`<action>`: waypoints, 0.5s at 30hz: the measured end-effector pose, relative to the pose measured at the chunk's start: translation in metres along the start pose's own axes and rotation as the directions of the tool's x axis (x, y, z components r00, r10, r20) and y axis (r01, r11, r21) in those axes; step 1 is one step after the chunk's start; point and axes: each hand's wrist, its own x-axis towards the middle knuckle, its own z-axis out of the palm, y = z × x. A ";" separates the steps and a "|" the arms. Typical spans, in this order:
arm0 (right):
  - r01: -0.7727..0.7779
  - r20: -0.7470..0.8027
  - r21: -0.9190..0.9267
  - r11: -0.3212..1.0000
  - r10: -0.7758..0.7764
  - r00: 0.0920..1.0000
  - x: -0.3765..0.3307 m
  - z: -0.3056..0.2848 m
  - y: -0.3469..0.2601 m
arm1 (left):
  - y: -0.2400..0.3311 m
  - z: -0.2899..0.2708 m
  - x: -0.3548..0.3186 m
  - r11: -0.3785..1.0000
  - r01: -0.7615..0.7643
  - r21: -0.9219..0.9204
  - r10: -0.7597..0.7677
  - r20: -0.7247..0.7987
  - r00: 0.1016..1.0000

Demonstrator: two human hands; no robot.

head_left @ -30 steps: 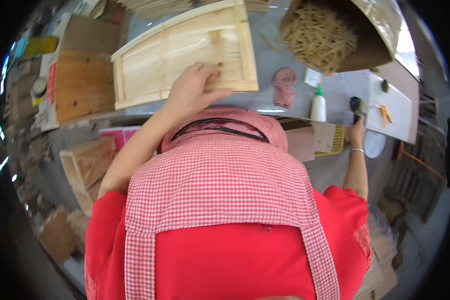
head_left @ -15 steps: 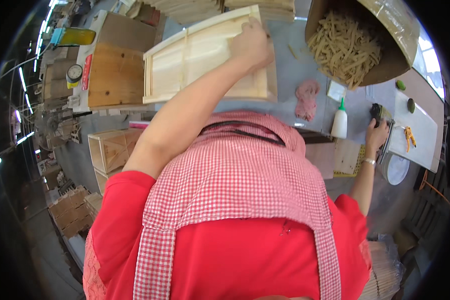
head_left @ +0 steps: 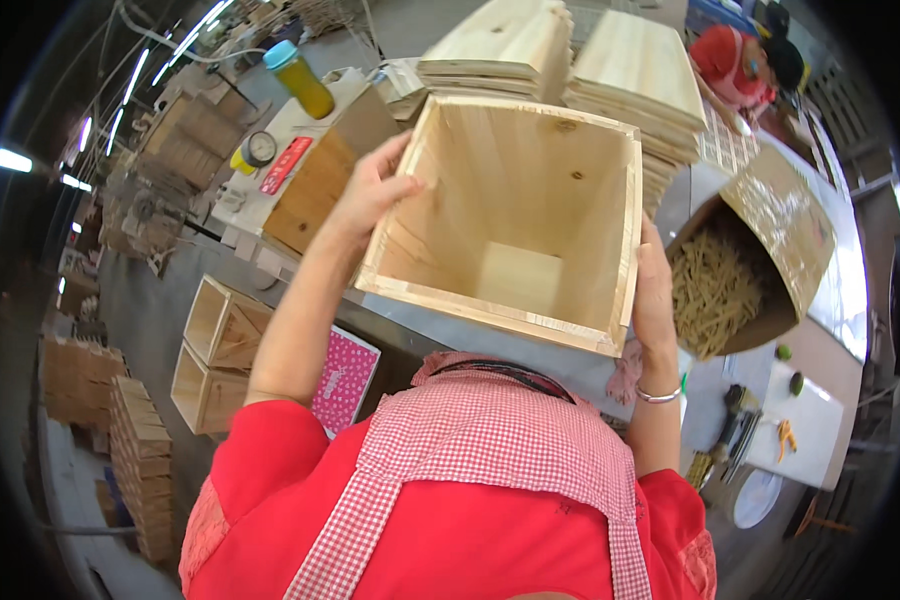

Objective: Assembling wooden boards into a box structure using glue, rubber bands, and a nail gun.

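Between my two hands is a tapered wooden box (head_left: 590, 215), its wide mouth turned up toward me so that the bare inside and small bottom show. My left hand (head_left: 378, 190) grips its left rim, thumb over the edge and fingers outside. My right hand (head_left: 654, 290) is wrapped against the right wall, its fingers partly hidden. Behind the box, a pink cloth (head_left: 625, 372) shows beside my right wrist. A nail gun (head_left: 738, 405) lies on the table to the right, apart from my hands.
Stacks of wooden panels (head_left: 635, 70) stand beyond the box. At right, a cardboard carton (head_left: 785, 225) holds many thin wood strips (head_left: 720, 295). Orange pliers (head_left: 787, 438) lie farther right. Finished-looking boxes (head_left: 210, 385) sit low at left. Another person (head_left: 735, 65) works at the far right.
The box has turned from lying on its side to mouth-up. My right hand has let go of the nail gun and now holds the box; my left hand has shifted to its left rim.
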 end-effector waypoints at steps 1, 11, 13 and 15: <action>-0.054 0.072 -0.016 0.998 0.055 0.996 0.009 0.002 -0.016 | -0.012 -0.006 -0.008 0.998 0.012 -0.064 -0.014 -0.031 0.999; -0.179 0.122 -0.373 0.910 0.239 0.963 0.070 -0.024 -0.030 | -0.026 -0.004 0.023 0.969 0.232 -0.083 -0.240 -0.113 0.964; -0.075 0.180 -0.517 0.853 0.193 0.964 0.090 -0.023 -0.037 | -0.033 -0.017 0.048 0.942 0.268 -0.202 -0.301 -0.159 0.940; -0.015 0.178 -0.639 0.769 0.166 0.970 0.112 -0.015 -0.048 | -0.043 -0.024 0.075 0.919 0.295 -0.261 -0.344 -0.168 0.924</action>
